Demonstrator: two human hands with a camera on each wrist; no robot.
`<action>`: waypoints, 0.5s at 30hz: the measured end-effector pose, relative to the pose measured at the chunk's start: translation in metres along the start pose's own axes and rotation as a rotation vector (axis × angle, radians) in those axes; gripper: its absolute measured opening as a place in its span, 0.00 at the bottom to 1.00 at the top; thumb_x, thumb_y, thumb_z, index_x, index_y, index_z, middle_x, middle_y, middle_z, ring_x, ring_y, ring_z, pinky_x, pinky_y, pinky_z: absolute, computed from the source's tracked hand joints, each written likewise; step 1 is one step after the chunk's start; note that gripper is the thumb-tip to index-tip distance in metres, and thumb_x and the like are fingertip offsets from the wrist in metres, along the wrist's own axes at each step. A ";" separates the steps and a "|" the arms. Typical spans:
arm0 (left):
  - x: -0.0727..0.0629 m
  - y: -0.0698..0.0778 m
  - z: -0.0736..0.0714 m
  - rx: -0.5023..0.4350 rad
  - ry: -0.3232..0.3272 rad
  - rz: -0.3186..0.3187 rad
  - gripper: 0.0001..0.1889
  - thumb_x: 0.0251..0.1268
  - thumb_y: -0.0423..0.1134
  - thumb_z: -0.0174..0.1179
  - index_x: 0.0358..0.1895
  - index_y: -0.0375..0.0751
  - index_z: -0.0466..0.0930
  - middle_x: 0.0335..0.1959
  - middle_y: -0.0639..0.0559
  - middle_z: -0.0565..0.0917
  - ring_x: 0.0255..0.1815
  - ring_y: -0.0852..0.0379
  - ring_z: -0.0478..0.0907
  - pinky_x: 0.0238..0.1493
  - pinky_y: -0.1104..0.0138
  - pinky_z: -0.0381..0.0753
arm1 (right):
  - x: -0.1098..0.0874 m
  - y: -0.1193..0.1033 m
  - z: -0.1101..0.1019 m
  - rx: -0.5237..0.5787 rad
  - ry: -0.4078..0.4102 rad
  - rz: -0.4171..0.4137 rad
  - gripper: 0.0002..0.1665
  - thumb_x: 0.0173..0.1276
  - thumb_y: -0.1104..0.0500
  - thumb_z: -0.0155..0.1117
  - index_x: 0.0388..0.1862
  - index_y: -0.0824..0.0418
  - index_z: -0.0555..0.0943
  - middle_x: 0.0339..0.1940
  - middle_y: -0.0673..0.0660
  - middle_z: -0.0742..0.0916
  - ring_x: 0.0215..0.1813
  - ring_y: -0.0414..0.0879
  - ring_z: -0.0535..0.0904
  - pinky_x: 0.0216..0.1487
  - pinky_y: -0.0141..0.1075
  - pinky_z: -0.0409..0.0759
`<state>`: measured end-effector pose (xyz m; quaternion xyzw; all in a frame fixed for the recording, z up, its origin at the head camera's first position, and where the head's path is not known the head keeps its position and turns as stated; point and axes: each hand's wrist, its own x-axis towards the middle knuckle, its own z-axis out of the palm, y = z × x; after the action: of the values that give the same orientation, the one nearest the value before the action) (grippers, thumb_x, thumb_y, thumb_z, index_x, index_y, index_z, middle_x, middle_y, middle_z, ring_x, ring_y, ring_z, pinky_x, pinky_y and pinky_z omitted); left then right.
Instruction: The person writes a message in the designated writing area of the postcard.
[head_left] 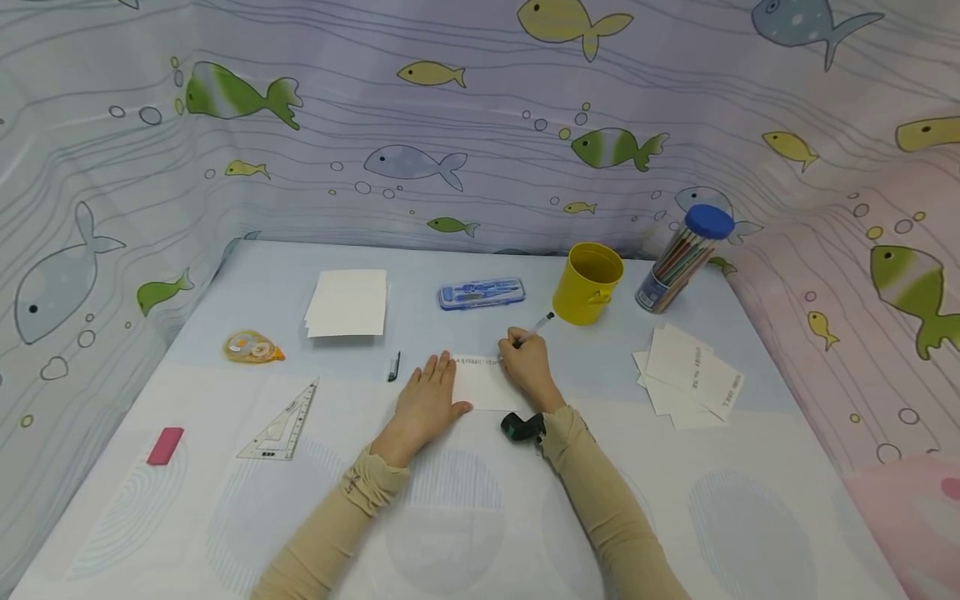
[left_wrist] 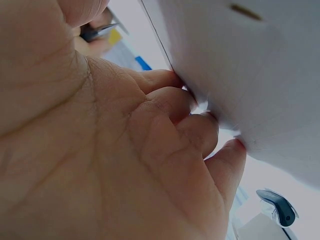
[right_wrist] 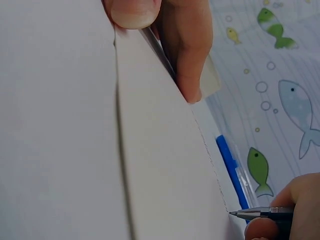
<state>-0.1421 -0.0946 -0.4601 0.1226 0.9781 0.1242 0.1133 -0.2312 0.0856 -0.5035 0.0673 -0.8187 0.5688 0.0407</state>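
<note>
Left hand (head_left: 425, 406), nearest its wrist camera, rests with fingers extended on the left side of the card (head_left: 483, 389). I see the right hand (head_left: 531, 369) gripping the pen (head_left: 542, 322), tip at the card's top line; the blue case (head_left: 482, 294) lies beyond.

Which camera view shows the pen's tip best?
The right wrist view: the pen's tip is close and clear, at the end of the writing. The head view shows it tiny; the left wrist view, small and blurred.
</note>
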 end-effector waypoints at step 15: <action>0.000 0.000 0.001 -0.014 0.000 -0.004 0.43 0.69 0.57 0.54 0.74 0.29 0.52 0.78 0.36 0.51 0.79 0.40 0.47 0.77 0.47 0.53 | 0.001 0.001 0.000 -0.048 0.014 -0.019 0.21 0.60 0.67 0.49 0.11 0.56 0.57 0.07 0.46 0.59 0.13 0.39 0.52 0.16 0.28 0.48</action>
<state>-0.1415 -0.0945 -0.4606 0.1201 0.9774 0.1308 0.1144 -0.2322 0.0860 -0.5045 0.0699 -0.8312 0.5490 0.0533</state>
